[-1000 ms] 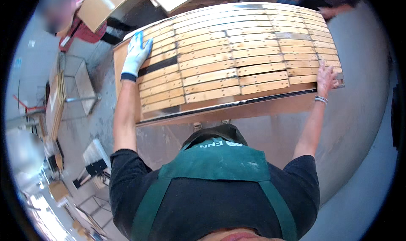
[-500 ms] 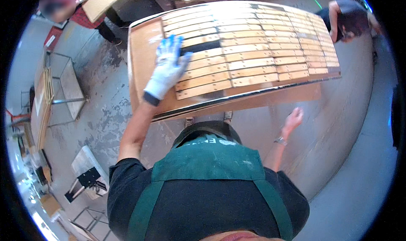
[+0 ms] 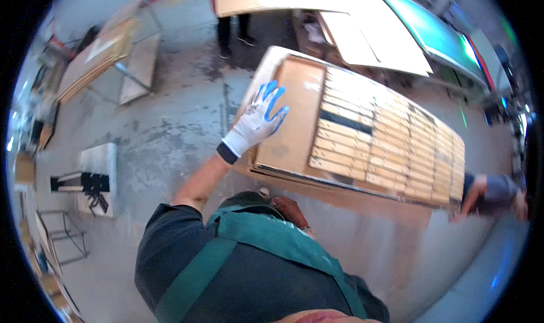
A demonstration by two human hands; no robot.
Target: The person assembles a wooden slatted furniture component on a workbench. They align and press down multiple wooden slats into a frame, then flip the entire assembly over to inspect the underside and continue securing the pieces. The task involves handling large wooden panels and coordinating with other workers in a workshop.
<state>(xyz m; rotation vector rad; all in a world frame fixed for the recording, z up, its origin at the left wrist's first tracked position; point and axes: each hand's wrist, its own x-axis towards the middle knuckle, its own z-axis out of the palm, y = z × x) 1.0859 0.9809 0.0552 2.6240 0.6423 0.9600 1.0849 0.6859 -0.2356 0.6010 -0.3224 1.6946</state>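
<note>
My left hand [image 3: 260,119], in a white glove with blue fingertips, is spread over the bare brown left end of a large panel [image 3: 292,110]. Whether it presses on the surface or hovers just above cannot be told. Rows of light wooden slats [image 3: 391,144] with small dark holes cover the rest of the panel. One dark strip [image 3: 345,121] shows among them near the left side. My bare right hand [image 3: 290,211] is low in front of my green apron [image 3: 277,241], below the panel's near edge; its fingers are blurred and partly hidden.
Another person [image 3: 232,31] stands beyond the panel by large pale boards [image 3: 362,34]. A second person [image 3: 493,195] bends at the panel's right end. Stacked boards [image 3: 99,54] lean on a metal frame at the far left. A low white board [image 3: 99,178] holds black items.
The view has swung, so the panel appears farther right and tilted. My left hand has shifted toward the panel's left end, off the slats. My right hand has come in from the right to my waist.
</note>
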